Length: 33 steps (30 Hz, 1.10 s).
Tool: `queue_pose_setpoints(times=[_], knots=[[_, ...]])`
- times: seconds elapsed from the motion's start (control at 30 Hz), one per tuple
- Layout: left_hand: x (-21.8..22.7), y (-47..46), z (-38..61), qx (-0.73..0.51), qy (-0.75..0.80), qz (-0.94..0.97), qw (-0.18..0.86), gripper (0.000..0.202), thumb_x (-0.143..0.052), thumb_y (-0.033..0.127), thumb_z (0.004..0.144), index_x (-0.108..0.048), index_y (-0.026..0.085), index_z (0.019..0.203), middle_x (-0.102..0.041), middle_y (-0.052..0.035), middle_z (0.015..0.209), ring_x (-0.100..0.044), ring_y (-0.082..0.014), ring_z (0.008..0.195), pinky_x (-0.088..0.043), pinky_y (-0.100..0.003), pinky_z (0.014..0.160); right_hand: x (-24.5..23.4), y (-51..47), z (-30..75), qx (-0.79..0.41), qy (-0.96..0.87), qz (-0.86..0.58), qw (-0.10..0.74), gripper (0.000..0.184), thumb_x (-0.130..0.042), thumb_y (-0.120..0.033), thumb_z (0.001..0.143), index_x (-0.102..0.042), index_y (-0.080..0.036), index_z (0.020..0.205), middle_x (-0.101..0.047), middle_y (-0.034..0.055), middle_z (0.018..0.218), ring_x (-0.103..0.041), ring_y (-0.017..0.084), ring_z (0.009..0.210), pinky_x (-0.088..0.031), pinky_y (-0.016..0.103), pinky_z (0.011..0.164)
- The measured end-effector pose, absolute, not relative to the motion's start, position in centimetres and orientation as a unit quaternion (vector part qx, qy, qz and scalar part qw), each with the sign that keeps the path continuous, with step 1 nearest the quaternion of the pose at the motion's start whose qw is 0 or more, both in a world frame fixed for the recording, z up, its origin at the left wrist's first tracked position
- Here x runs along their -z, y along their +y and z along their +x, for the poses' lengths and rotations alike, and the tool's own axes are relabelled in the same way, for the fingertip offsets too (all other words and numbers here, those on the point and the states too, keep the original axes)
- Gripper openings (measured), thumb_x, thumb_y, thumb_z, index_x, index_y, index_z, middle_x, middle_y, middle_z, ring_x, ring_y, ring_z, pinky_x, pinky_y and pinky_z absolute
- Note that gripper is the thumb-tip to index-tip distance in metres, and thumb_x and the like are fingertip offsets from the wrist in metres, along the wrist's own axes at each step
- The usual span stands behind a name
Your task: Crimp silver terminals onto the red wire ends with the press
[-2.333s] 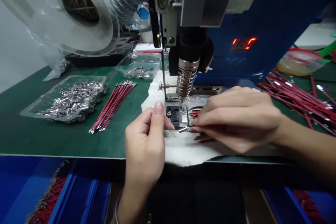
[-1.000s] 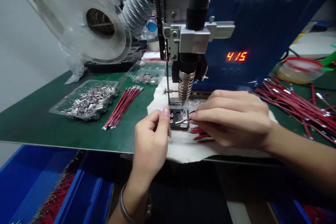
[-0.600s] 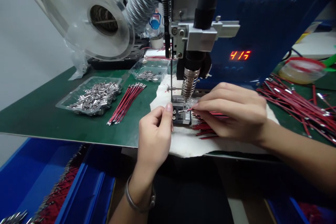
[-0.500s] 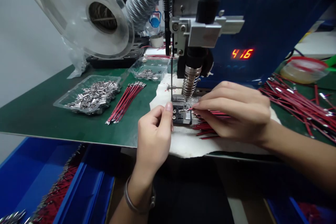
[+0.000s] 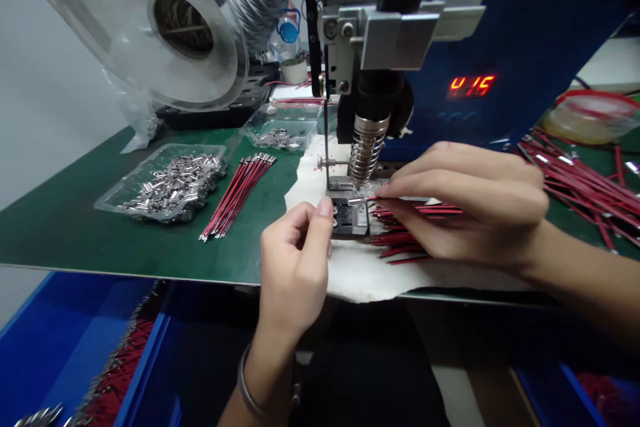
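My right hand (image 5: pixel 465 197) pinches a thin red wire (image 5: pixel 371 198) between thumb and fingertips. On the wire's end is a small silver metal cap (image 5: pixel 357 201), held level over the dark fixture block (image 5: pixel 345 220), just below the soldering machine's tip inside a coiled spring (image 5: pixel 368 147). My left hand (image 5: pixel 297 263) is closed at the block's left side, thumb pressed on the curled index finger; whatever lies between them is hidden. Beneath my right hand, several red and black wires (image 5: pixel 400 240) lie on a white cloth (image 5: pixel 370 280).
On the green table (image 5: pixel 65 227), a clear tray (image 5: pixel 107 199) holds many metal caps beside a bundle of red wires (image 5: pixel 237 193). A second clear tray (image 5: pixel 250 133) stands behind. More wires (image 5: pixel 580 180) lie at right. The blue machine (image 5: pixel 515 33) rises behind my right hand.
The metal cap on the wire has moved back toward the machine's tip and lies more level. My right hand has shifted slightly right. The lower red display went from 416 to 415. The view tilted down a little.
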State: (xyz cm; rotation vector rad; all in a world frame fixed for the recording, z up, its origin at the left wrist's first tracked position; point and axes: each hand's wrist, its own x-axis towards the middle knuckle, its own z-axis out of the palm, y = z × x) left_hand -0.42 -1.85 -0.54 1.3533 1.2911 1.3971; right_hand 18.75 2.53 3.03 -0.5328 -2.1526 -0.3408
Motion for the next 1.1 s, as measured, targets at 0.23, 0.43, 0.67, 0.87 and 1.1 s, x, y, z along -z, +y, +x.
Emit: queue_pose_setpoints(times=[0.23,0.43,0.67,0.87,1.1], knots=[[0.5,-1.8,-0.3,-0.546,0.517,0.541,0.377,0.048,-0.050,0.042,0.096,-0.037,0.017,0.057,-0.031,0.0034,0.052,-0.027,-0.0089,0.050,-0.021,-0.029,0.049,-2.6,2.4,18.8,0.117,-0.873,-0.226,0.415,0.012,-0.066,-0.009,0.083,-0.069,-0.019,0.088,-0.073,0.0018,0.083,-0.067,0.013,0.071,-0.053,0.025,0.065],[0.5,-1.8,-0.2,-0.534,0.529,0.550,0.364,0.052,-0.048,0.043,0.097,-0.033,0.018,0.055,-0.028,0.0033,0.051,-0.024,-0.0094,0.050,-0.021,-0.030,0.049,-2.7,2.1,18.9,0.123,-0.870,-0.230,0.418,0.016,-0.066,-0.008,0.081,-0.069,-0.021,0.091,-0.073,0.0008,0.085,-0.068,0.014,0.071,-0.051,0.025,0.063],[0.4,-1.8,-0.2,-0.519,0.540,0.555,0.361,0.051,-0.047,0.044,0.097,-0.033,0.018,0.055,-0.028,0.0028,0.053,-0.025,-0.0100,0.050,-0.021,-0.031,0.049,-2.8,1.7,19.3,0.109,-0.875,-0.239,0.407,0.015,-0.068,-0.011,0.082,-0.070,-0.021,0.093,-0.074,0.0006,0.088,-0.067,0.014,0.073,-0.052,0.027,0.063],[0.6,-1.8,-0.2,-0.521,0.545,0.551,0.359,0.051,-0.048,0.044,0.097,-0.033,0.018,0.055,-0.027,0.0028,0.053,-0.024,-0.0102,0.050,-0.021,-0.031,0.049,-2.8,1.5,19.2,0.126,-0.871,-0.239,0.411,0.014,-0.069,-0.012,0.081,-0.070,-0.020,0.093,-0.074,0.0009,0.088,-0.067,0.013,0.074,-0.052,0.026,0.064],[0.2,-1.9,-0.2,-0.511,0.553,0.559,0.348,0.051,-0.049,0.042,0.096,-0.032,0.019,0.054,-0.027,0.0030,0.051,-0.024,-0.0099,0.049,-0.021,-0.030,0.047,-2.9,1.5,19.2,0.130,-0.870,-0.238,0.412,0.013,-0.068,-0.013,0.083,-0.070,-0.022,0.092,-0.074,0.0001,0.086,-0.066,0.013,0.071,-0.053,0.027,0.061]])
